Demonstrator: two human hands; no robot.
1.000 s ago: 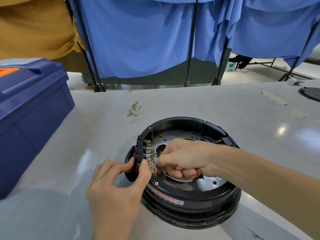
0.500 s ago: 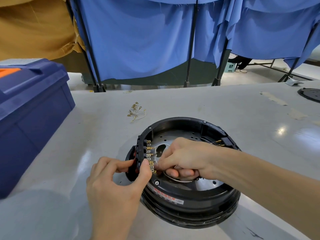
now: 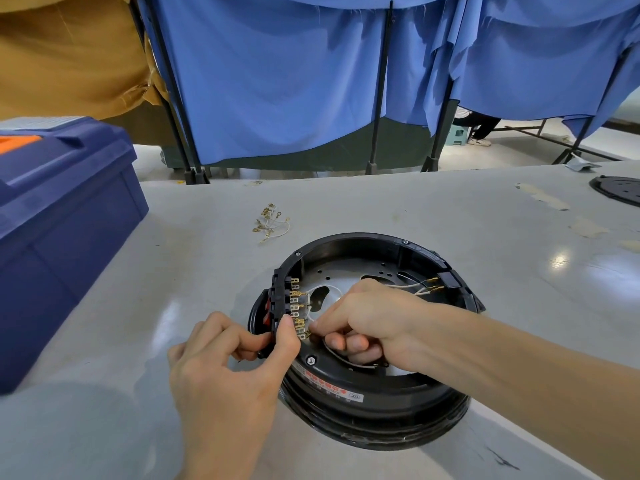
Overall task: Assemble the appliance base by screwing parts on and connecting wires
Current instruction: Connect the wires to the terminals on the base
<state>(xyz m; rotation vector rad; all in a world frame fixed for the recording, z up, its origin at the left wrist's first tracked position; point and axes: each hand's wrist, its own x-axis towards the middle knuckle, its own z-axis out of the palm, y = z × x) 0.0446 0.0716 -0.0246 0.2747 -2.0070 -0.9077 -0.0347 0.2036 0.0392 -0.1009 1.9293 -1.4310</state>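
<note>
A round black appliance base (image 3: 363,393) lies upside down on the grey table (image 3: 381,209), its metal plate showing inside. On its left rim sits a black switch block (image 3: 278,296) with rows of brass terminals (image 3: 296,306). My left hand (image 3: 228,368) pinches that block from outside, thumb on top beside the lowest terminals. My right hand (image 3: 363,320) reaches into the base and pinches a white wire's brass connector (image 3: 313,336) right at the lowest terminals. Two more white wires (image 3: 412,289) run to a socket on the right rim.
A small pile of spare wires with brass connectors (image 3: 270,221) lies behind the base. A dark blue toolbox (image 3: 59,230) stands at the left. Another black round part (image 3: 616,188) sits at the far right edge. Blue curtains on black stands hang behind the table.
My right hand has shifted slightly left toward the lowest terminals, baring more of the plate and the two wires at the right rim. The left hand keeps its grip.
</note>
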